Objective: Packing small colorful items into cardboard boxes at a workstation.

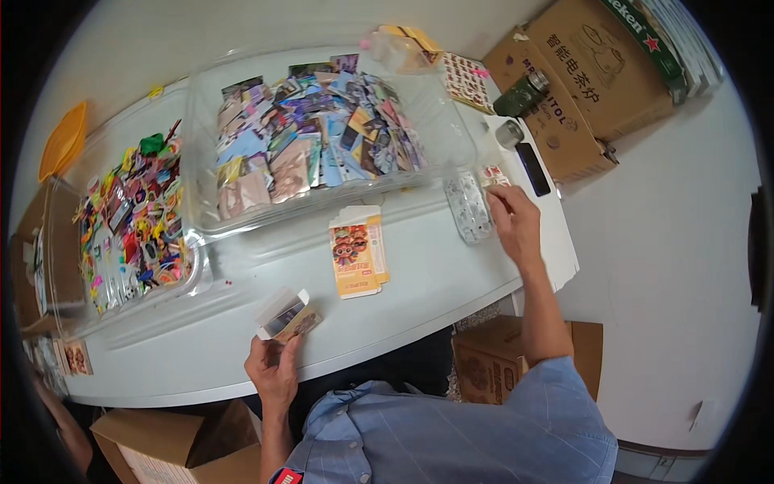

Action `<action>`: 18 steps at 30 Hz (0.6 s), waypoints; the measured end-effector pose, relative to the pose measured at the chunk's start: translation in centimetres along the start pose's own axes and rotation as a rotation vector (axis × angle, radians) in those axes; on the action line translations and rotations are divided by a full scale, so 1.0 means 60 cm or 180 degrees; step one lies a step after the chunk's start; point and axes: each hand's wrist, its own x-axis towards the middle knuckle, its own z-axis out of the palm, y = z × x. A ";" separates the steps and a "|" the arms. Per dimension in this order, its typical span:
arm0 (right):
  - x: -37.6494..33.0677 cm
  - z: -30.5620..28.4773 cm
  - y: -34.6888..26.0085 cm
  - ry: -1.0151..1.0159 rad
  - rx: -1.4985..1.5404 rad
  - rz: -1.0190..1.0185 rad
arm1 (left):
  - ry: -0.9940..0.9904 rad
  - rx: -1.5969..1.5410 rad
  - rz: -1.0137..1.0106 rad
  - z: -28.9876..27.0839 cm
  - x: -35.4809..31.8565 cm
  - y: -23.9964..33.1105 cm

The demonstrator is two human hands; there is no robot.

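holding small open box (284, 316) in left hand (272, 373) grip, right hand (513, 219) pinching card (493, 176), clear bin (211, 218) of cards

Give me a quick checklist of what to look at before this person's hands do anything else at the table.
1. Left hand has a firm hold on the small open box: ok.
2. Right hand reaches the sticker sheet by the bin: ok, though whether it grips it, cannot tell.
3. Flat box blanks lie on the table between the hands: ok.
4. Clear bin of cards sits fully on the table: ok.
5. Box is empty inside: cannot tell.
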 end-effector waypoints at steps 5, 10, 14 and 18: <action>0.042 0.002 0.107 -0.0949 -0.0351 0.0442 | 0.0002 0.0026 -0.0075 0.007 0.002 0.011; 0.055 0.042 0.112 -0.1331 -0.1488 0.0098 | 0.0041 0.0007 -0.0081 0.007 0.002 0.005; 0.074 0.055 0.092 -0.1535 -0.1495 0.0395 | 0.0044 -0.0059 -0.0026 0.007 0.001 0.007; 0.070 0.066 0.109 -0.1367 -0.1637 0.0330 | 0.0032 -0.0054 -0.0035 0.008 0.004 0.002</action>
